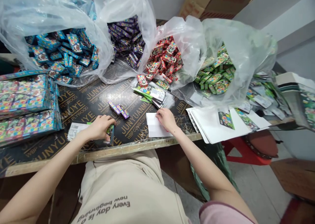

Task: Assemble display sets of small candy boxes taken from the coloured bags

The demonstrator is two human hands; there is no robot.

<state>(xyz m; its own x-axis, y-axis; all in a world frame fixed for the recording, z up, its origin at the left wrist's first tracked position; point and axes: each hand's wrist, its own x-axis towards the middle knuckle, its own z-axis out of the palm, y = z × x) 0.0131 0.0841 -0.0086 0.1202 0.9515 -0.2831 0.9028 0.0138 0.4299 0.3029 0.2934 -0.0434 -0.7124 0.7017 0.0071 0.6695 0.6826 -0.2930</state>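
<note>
My left hand (99, 128) is curved over a flat printed packet (110, 131) with green graphics, thumb and fingers at its edges. Under that wrist lies a white card with a barcode (75, 131). My right hand (166, 119) pinches a folded white paper (154, 125) at the table's front edge; its fingertips are closed on the paper's upper part. Between my hands, a little farther back, sit small purple boxes (122, 110). Beyond the right hand is a loose pile of printed packets (157, 93), with a small red box (142, 80) behind it.
Clear plastic bags along the back hold blue boxes (57, 68), purple boxes (126, 32), red boxes (168, 55) and green boxes (221, 70). Printed display boxes (23, 109) are stacked at left. White sheets (210, 127) overhang the front edge at right, near a red stool (246, 148).
</note>
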